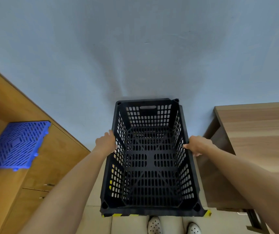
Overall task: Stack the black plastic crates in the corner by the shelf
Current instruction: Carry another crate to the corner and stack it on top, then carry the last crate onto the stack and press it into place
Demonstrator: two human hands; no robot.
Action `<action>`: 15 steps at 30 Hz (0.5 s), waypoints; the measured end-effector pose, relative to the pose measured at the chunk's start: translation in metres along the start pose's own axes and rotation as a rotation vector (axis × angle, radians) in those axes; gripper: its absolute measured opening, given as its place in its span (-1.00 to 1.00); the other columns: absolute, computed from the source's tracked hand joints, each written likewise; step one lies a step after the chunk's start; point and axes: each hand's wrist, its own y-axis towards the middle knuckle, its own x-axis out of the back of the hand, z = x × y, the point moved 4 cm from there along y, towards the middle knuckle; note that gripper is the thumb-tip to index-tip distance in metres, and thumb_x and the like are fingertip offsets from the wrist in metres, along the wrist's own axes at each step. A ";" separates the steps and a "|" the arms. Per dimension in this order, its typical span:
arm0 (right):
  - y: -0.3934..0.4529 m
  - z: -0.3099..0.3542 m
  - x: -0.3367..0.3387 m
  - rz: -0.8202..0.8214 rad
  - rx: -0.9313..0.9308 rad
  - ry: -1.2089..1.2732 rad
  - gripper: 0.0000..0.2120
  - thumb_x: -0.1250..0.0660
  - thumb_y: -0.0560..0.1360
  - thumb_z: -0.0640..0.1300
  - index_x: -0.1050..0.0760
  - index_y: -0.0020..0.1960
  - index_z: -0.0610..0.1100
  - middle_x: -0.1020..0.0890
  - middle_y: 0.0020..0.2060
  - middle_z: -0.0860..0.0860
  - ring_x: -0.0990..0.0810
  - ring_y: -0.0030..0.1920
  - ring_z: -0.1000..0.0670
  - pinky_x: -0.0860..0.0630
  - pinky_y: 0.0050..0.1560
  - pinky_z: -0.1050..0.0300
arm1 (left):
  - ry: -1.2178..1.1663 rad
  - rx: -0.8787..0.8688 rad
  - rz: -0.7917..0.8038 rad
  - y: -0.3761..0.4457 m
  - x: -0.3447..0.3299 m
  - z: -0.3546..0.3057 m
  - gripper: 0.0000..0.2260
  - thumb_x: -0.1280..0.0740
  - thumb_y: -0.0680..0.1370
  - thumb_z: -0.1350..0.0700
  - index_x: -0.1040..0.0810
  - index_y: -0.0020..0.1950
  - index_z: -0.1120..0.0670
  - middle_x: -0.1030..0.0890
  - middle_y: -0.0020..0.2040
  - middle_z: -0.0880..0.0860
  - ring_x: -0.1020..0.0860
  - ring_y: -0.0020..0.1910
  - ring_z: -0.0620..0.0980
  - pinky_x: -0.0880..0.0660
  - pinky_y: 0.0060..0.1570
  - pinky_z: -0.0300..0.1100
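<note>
Your fingers (111, 132) on the left hand (105, 142) curl over the left long rim of an empty black plastic crate with slotted walls and floor (150, 159), and the right hand (197, 146) grasps the opposite long rim the same way, thumb inside the wall. Both grips sit about midway along the sides, which likely keeps the load level and balanced between your arms.

The crate fills the lower centre of the frame, open side up, its far short end with a handle slot touching or nearly touching the pale blue wall (135, 48). Yellow-and-black striped tape (207, 213) shows along the near bottom edge; whether that belongs to this crate or one beneath it cannot be told, nor whether the crate is already resting on something.

At the left of the frame stands a light wooden shelf unit (39, 166), with a blue perforated plastic panel (15, 146) lying on it. At the right is a brown wood-grain worktop (257, 125). Your two white perforated shoes (154, 225) appear at the bottom edge on the beige tiled floor (93, 222).
</note>
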 end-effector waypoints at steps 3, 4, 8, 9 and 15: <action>-0.002 -0.001 -0.001 -0.032 -0.025 0.027 -0.62 -0.16 0.59 0.17 -0.40 -0.22 -0.11 -0.63 -0.36 -0.01 -0.63 -0.34 0.04 -0.55 -0.05 0.07 | -0.025 -0.175 -0.175 0.009 0.025 -0.022 -0.33 -0.33 0.58 -0.03 -0.08 0.56 0.15 -0.30 0.45 0.17 -0.39 0.35 0.20 -0.44 0.19 0.08; -0.004 -0.002 -0.002 -0.058 -0.022 0.032 -0.62 -0.15 0.59 0.17 -0.39 -0.21 -0.12 -0.62 -0.36 -0.01 -0.62 -0.32 0.02 -0.54 -0.09 0.06 | -0.031 -0.254 -0.197 0.012 0.031 -0.034 -0.35 -0.34 0.57 -0.01 -0.12 0.55 0.12 -0.31 0.44 0.16 -0.39 0.36 0.20 -0.44 0.21 0.09; -0.014 -0.021 -0.024 -0.143 -0.002 0.148 -0.60 -0.05 0.59 0.24 -0.35 0.02 -0.09 -0.57 -0.16 -0.04 -0.57 -0.16 -0.09 -0.53 -0.07 -0.05 | 0.018 -0.501 -0.172 0.022 0.036 -0.086 -0.37 -0.34 0.57 -0.02 -0.13 0.56 0.06 -0.33 0.43 0.15 -0.39 0.35 0.20 -0.46 0.21 0.11; -0.019 -0.029 -0.031 -0.141 0.003 0.203 -0.60 -0.03 0.58 0.25 -0.34 0.07 -0.07 -0.58 -0.11 -0.05 -0.57 -0.13 -0.09 -0.54 -0.03 -0.08 | 0.028 -0.545 -0.171 0.022 0.036 -0.100 -0.37 -0.33 0.58 -0.03 -0.12 0.56 0.04 -0.32 0.45 0.14 -0.38 0.36 0.20 -0.46 0.22 0.12; -0.066 -0.088 -0.054 -0.118 -0.034 0.317 -0.57 -0.18 0.58 0.08 -0.23 0.39 -0.04 -0.45 0.31 -0.11 -0.55 0.20 -0.16 -0.49 0.19 -0.12 | -0.109 -0.928 -0.247 0.001 0.070 -0.196 -0.56 -0.21 0.64 -0.01 -0.24 0.52 -0.06 -0.38 0.43 0.07 -0.44 0.31 0.11 -0.46 0.22 0.06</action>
